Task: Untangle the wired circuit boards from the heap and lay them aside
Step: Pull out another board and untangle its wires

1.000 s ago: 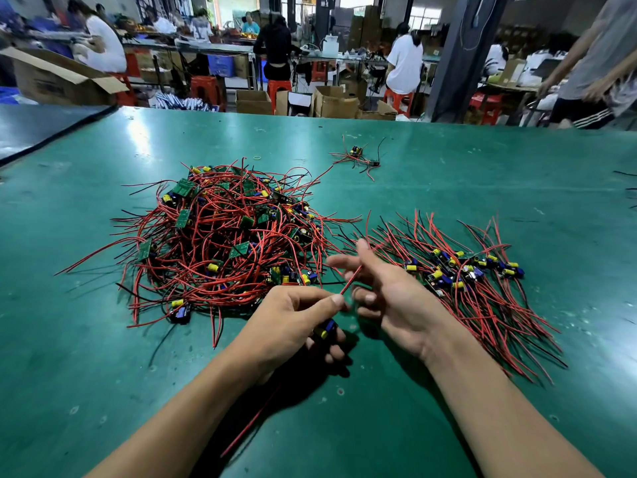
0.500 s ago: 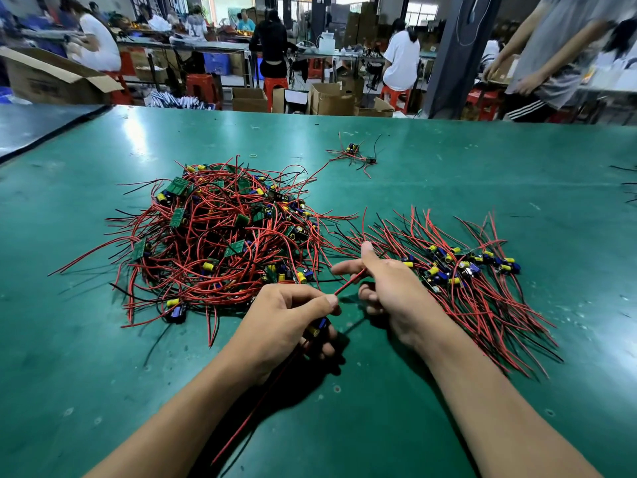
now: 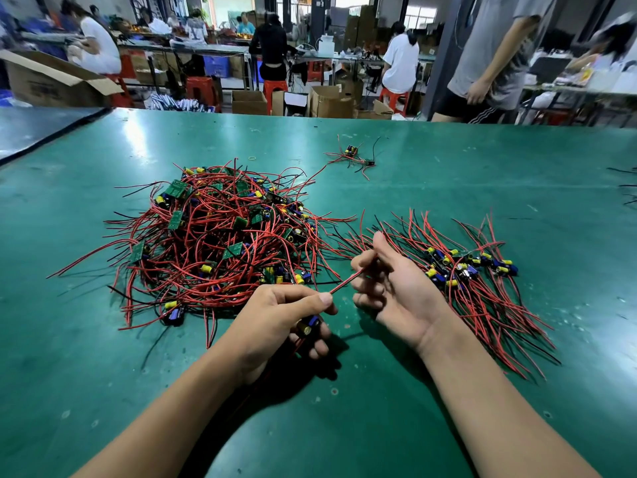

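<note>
— Where was the board?
— My left hand [image 3: 275, 319] had its fingers curled round the circuit board [image 3: 307, 325], low over the table [image 3: 448, 174], beside the heap [image 3: 220, 243].
— And its lead?
— My right hand [image 3: 396, 284] pinched the red wire [image 3: 348, 280], which ran taut up and right toward the sorted row [image 3: 465, 270]. Light, limp stuff, I judged: hold the board, not the joints.

The heap [image 3: 220, 243] is set on the table [image 3: 482, 167] left of centre, and the pile [image 3: 465, 281] is laid close beside it on the right. A stray board [image 3: 351, 157] is found well behind both (towards the far edge). The left hand [image 3: 275, 322] is placed just before the heap, the right hand [image 3: 396, 288] at the pile's left edge. A board [image 3: 307, 326] is held in the left hand, and its wire [image 3: 348, 279] is stretched across to the right hand. Boxes [image 3: 327, 101] are stood behind the table.
</note>
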Demonstrator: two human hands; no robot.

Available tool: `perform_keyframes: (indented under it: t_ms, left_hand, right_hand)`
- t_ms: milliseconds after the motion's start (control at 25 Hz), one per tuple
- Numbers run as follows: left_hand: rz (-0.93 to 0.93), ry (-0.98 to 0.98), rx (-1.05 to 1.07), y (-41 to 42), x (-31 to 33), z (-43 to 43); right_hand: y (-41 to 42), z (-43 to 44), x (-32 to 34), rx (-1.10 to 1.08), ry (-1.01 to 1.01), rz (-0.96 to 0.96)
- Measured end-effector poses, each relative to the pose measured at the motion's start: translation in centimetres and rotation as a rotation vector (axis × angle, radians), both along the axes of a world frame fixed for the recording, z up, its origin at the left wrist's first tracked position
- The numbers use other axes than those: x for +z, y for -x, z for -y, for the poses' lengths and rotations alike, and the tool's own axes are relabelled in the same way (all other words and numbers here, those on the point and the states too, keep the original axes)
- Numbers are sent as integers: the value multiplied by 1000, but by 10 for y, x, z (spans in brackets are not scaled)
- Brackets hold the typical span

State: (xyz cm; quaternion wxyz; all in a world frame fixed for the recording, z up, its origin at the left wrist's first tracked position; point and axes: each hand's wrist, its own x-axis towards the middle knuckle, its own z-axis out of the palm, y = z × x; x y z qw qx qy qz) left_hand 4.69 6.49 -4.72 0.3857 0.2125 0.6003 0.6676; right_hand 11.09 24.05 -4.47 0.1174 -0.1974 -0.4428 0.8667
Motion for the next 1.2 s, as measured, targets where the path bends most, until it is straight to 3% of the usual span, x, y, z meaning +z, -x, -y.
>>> perform_keyframes:
  t_ms: [200,360,520,680,880,1120,1200]
  left_hand:
    - [24,9,-37,-3,3,0]
    - [8,3,23,-4,4,-3]
    - [-47,-44,55,-6,12,-2]
    - [-85,-237,201,-2,20,-3]
    - [-154,-287,432,1,20,-2]
    - [-112,-232,544,1,16,-5]
    - [-48,-251,508,2,18,-3]
  right_hand:
    - [-5,-4,7,147,100,-37]
    - [-3,-1,3,87,-26,-12]
    - [-3,5,1,107,-335,-32]
    - [1,17,-13,-131,-1032,46]
    - [-1,31,-22,3,-1359,-140]
    - [-2,31,-17,-141,-1333,-159]
    - [-2,35,-14,-126,-1153,-181]
